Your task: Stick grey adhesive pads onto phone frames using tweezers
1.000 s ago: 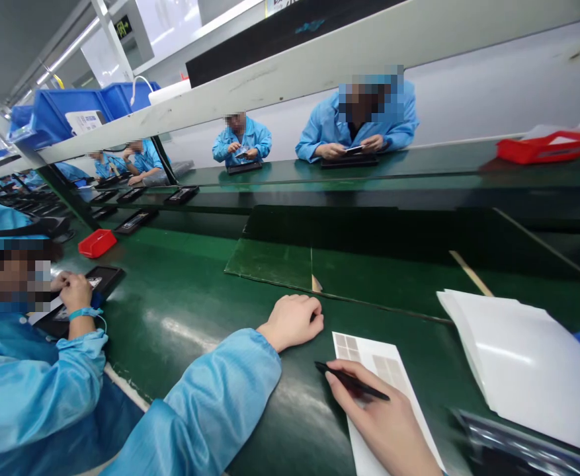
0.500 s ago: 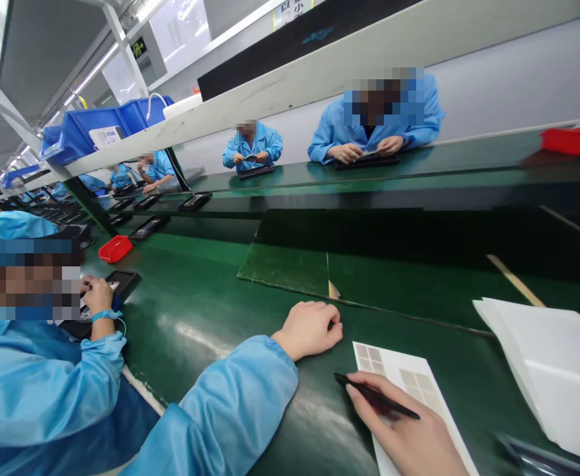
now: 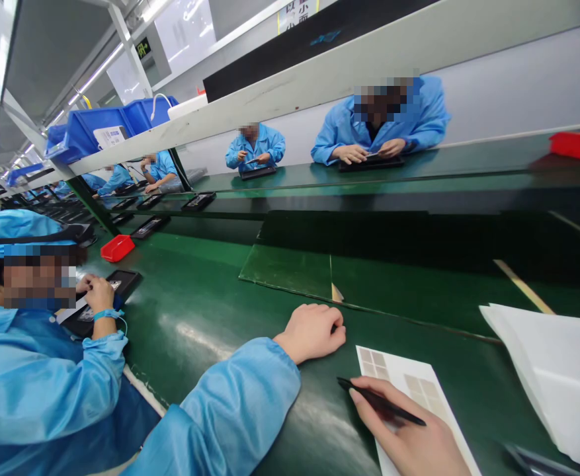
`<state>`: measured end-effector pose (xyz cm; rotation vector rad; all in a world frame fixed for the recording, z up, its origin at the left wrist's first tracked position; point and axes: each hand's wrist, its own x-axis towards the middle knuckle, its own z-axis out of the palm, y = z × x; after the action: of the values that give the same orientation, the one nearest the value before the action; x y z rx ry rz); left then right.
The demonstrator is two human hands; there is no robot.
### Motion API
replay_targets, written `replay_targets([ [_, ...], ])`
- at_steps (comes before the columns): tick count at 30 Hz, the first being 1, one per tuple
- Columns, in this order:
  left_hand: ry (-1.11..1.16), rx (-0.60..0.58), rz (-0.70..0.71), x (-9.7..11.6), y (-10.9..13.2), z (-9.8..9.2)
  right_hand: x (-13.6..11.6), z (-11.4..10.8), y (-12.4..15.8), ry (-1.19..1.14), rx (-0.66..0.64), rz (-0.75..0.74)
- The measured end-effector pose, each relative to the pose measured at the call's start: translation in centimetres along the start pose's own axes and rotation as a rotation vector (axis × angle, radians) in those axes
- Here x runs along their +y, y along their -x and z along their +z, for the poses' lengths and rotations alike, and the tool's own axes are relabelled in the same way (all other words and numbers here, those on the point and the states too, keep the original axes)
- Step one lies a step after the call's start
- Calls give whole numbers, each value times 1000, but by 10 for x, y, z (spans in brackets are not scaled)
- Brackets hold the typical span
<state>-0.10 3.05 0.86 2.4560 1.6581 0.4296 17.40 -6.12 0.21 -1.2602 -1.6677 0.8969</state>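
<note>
My right hand (image 3: 409,430) pinches a slim black pen-like tool (image 3: 386,404) between thumb and fingers. The tool's dark tip points left, over the green table, and its exact kind cannot be made out. Beneath that hand lies a white sheet (image 3: 418,370) bearing beige square stickers in blocks, partly covered by the hand. My left hand (image 3: 314,332) rests on the table as a loose fist, just beyond the sheet's upper left corner. Its fingers curl under, and nothing shows in them.
A stack of white paper (image 3: 552,370) lies at the right, with a blurred clear-edged item (image 3: 538,459) below it. To the left, a co-worker in a blue smock (image 3: 36,383) handles parts over a black tray (image 3: 128,283). A red bin (image 3: 118,248) stands past that tray. More co-workers sit opposite.
The view has shifted slightly, so everything sits a little farther right and lower. Both my hands keep their poses. One co-worker opposite has moved a hand apart from the other.
</note>
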Motion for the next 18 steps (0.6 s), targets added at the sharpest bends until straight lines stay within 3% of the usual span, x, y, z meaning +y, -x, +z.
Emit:
replay_targets([
  [18, -11, 13, 2, -1, 0, 2, 4, 1, 1, 9, 28, 20],
])
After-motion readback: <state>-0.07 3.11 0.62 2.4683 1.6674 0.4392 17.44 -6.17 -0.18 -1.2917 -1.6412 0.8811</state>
